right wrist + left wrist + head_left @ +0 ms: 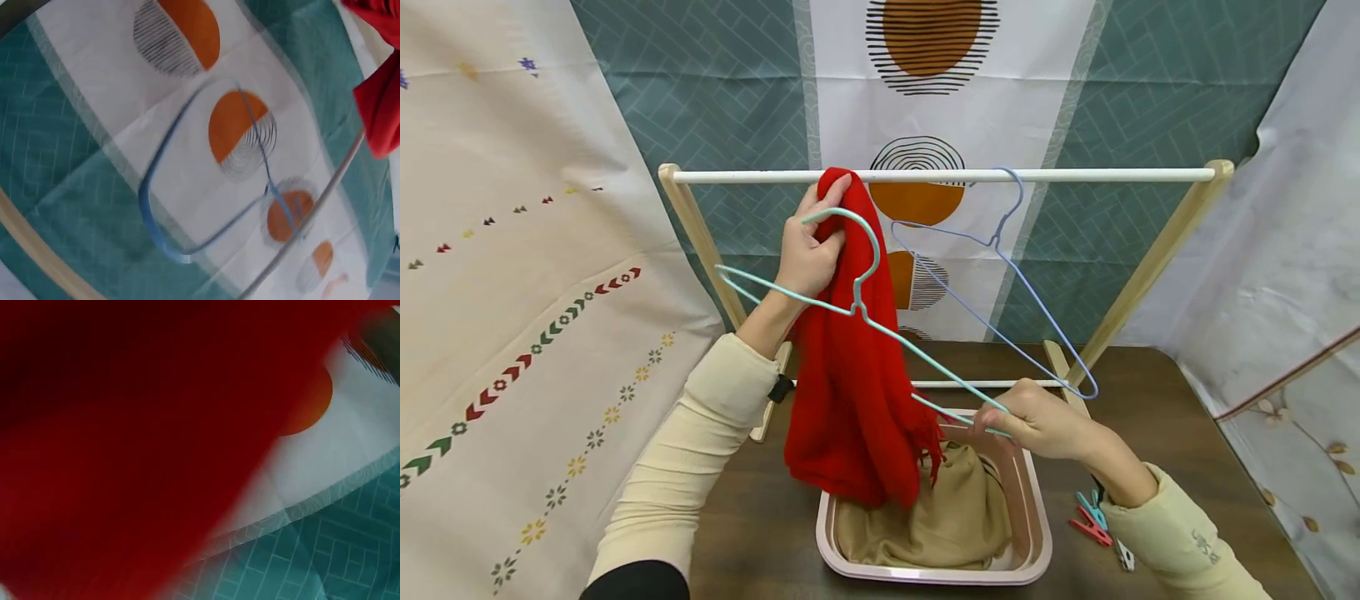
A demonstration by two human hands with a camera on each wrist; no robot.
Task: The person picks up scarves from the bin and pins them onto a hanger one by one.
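My left hand (811,250) grips a red fringed scarf (857,392) near its top, thumb in front, at the height of the rack's rail. The scarf hangs down from there and fills much of the left wrist view. A mint-green hanger (934,360) slants across the scarf's front, its hook beside my left hand. Its lower bar passes behind the scarf and shows again on either side. With thumb and fingers, my right hand (1037,421) pinches the hanger's right corner.
A blue hanger (1028,287) hangs on the white rail (1120,175) of a wooden rack. Below the scarf, a pink basin (1037,533) holds brown cloth (958,517). Several clothespins (1093,527) lie on the dark table (752,525) under my right forearm.
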